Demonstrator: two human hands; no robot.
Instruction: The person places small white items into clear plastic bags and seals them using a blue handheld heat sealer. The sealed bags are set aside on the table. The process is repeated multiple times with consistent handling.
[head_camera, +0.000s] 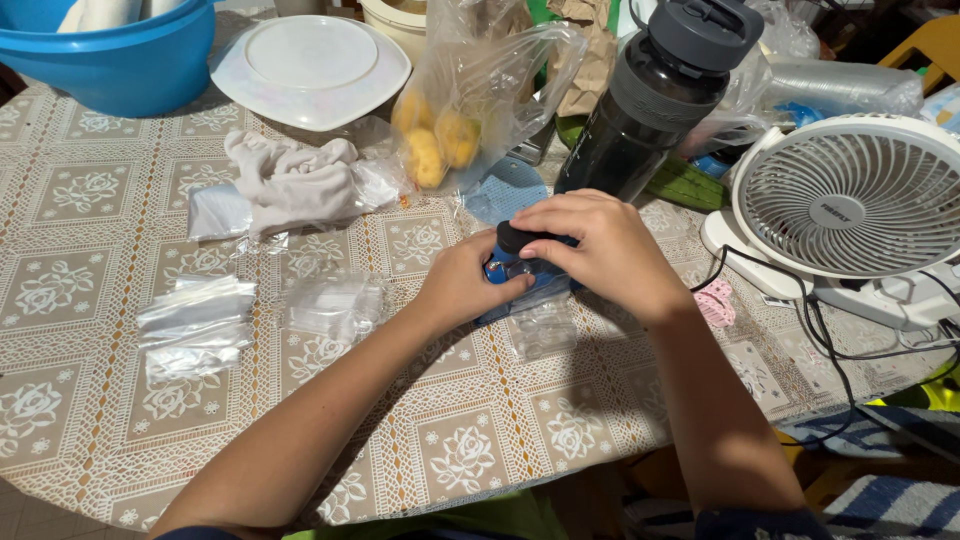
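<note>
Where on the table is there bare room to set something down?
Bare cloth lies along the near edge, below the clear bags, and left of the crumpled rag. It is crowded behind the hands: fruit bag, dark bottle, fan.

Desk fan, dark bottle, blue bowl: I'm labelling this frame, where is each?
Desk fan (850, 195), head view, on the centre of its white grille.
Dark bottle (640, 125), head view, on its body.
Blue bowl (120, 65), head view, on its outer wall.
</note>
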